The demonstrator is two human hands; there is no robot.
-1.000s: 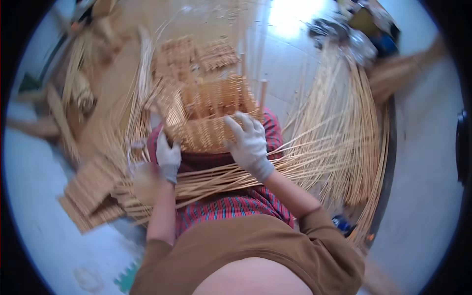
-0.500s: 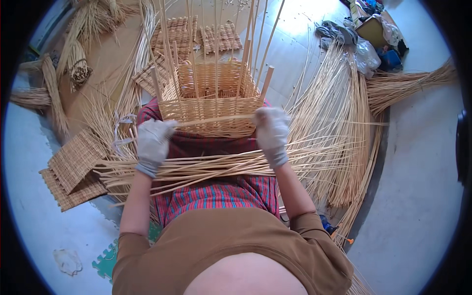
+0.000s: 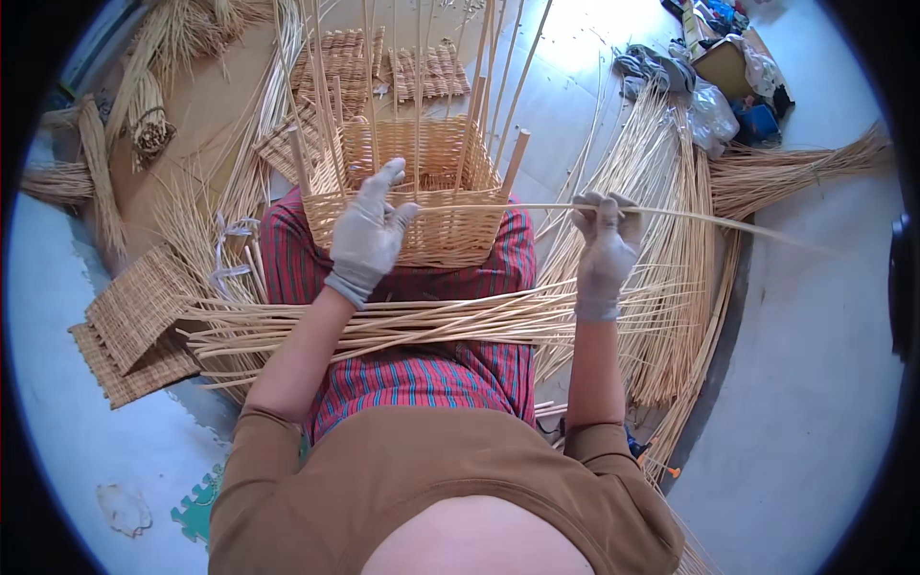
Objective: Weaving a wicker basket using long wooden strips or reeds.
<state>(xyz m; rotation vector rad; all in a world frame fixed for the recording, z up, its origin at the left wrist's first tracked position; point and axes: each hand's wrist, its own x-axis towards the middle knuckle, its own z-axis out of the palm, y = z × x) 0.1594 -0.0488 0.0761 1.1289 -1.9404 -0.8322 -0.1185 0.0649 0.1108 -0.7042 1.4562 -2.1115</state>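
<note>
A rectangular wicker basket point(image 3: 450, 238) sits against my knees, its long upright stakes rising past the top of the view and thicker posts at its corners. At the near wall's left part is my gloved left hand point(image 3: 368, 233), open, with index finger raised and thumb spread apart. A thin pale reed point(image 3: 537, 206) runs from the near wall's upper edge out to the right. My gloved right hand point(image 3: 606, 251) pinches this reed right of the basket; its far end is blurred. Where the reed meets the stakes near my left thumb is hard to make out.
A bundle of loose reeds point(image 3: 431, 328) lies across my lap. To the right spreads a large reed pile point(image 3: 661, 287), with plastic bags point(image 3: 711, 115) behind it. Woven panels point(image 3: 144, 307) lie at left, more point(image 3: 429, 72) beyond the basket. Tied reed bundles point(image 3: 149, 129) stand far left.
My right hand has moved right and slightly up, drawing the reed out sideways. My left hand has shifted right and up onto the basket's near wall, and its fingers have opened.
</note>
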